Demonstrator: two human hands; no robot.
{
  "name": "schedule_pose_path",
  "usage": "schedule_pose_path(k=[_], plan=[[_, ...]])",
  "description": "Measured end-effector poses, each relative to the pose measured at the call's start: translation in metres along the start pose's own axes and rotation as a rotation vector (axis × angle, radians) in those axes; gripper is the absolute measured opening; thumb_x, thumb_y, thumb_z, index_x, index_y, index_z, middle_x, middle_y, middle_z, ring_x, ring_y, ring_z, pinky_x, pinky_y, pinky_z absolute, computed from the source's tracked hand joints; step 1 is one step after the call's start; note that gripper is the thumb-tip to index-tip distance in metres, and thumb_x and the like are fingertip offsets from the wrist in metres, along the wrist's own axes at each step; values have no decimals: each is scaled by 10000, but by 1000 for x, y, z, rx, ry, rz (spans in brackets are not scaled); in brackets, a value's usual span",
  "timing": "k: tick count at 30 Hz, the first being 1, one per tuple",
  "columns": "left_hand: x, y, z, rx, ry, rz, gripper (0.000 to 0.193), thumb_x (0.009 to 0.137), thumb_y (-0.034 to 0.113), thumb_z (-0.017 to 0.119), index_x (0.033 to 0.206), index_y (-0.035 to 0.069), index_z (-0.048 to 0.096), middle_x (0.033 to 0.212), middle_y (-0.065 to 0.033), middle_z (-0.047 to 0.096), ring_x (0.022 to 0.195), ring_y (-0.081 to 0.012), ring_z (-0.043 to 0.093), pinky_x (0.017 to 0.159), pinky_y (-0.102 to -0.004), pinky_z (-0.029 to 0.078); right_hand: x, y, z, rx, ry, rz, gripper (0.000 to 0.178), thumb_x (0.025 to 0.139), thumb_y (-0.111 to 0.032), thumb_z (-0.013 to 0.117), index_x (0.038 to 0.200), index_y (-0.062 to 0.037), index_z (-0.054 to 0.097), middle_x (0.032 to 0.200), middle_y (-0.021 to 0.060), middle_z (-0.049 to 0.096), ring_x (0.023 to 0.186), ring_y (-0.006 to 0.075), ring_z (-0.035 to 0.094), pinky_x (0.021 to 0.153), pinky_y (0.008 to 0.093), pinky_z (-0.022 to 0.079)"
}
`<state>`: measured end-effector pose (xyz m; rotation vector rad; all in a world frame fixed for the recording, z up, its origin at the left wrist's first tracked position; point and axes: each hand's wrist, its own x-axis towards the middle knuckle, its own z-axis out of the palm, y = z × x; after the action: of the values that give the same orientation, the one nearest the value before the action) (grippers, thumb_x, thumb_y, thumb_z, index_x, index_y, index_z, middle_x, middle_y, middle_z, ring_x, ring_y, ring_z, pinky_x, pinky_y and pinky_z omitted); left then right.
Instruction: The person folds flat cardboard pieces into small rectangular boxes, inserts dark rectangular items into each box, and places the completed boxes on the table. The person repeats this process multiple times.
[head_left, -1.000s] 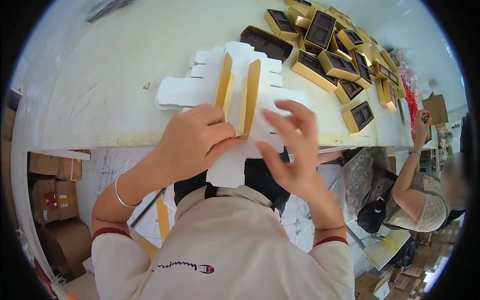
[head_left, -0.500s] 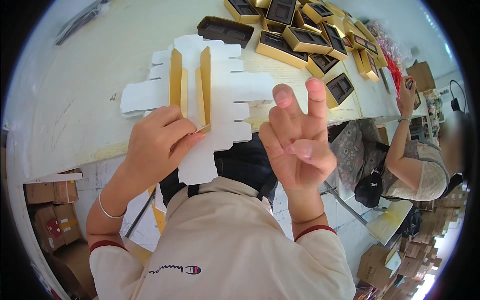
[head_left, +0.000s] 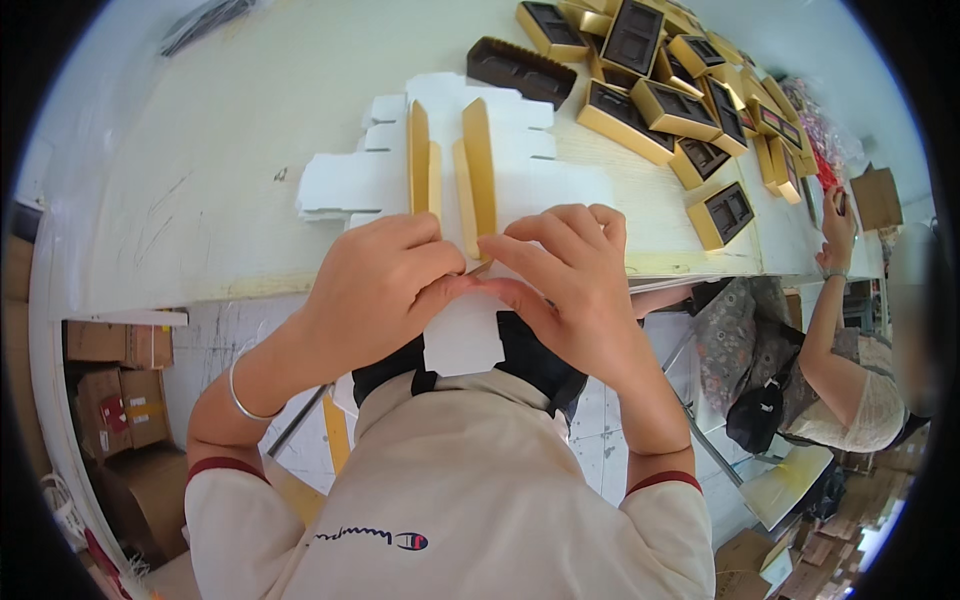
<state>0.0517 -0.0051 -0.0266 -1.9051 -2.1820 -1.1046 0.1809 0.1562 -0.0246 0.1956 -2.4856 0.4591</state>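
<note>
A flat cardboard box blank [head_left: 443,160], white on its upper face, lies on a stack of similar white cutouts [head_left: 335,182] at the table's front edge. Its gold side walls [head_left: 481,165] are folded up in two rows, and a white flap [head_left: 463,340] juts over the edge toward my lap. My left hand [head_left: 385,285] is closed on the blank's near end, thumb and fingers pinching the folded edge. From the other side my right hand [head_left: 575,285] pinches the same end, its thumb tip almost meeting the left thumb. The fingers partly hide the fold.
Beyond the blank lies a black plastic tray [head_left: 520,70]. Gold boxes with black inserts [head_left: 675,108] are heaped at the far right, one box [head_left: 722,215] standing apart nearer me. A co-worker's arm [head_left: 822,310] shows at the right. Cartons [head_left: 120,410] sit beneath the table at left.
My right hand has come down from its raised, spread pose and now grips the near end of the box blank beside my left hand. The view has shifted, moving the table things rightward.
</note>
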Motion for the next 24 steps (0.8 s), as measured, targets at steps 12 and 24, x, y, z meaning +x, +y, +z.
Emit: schedule_pose_path(k=[12,24], plan=[[-1,-2,-2,-96,9,-97,221,723,-10,709,928,28,637,851,-82,647,677,-223,583,564,-281,469,12,6,25,-146,76,-155,168,664,-82,704,777,-61,582,764,49,519,764,227,509,738,371,350],[-8,-7,-3,-83,53,53,121,675,35,742,772,33,669,783,-38,546,723,-225,472,621,-318,404,-16,-13,-5,-49,-83,-199,394,711,-335,711,998,-72,654,1097,102,604,967,257,556,835,394,395]])
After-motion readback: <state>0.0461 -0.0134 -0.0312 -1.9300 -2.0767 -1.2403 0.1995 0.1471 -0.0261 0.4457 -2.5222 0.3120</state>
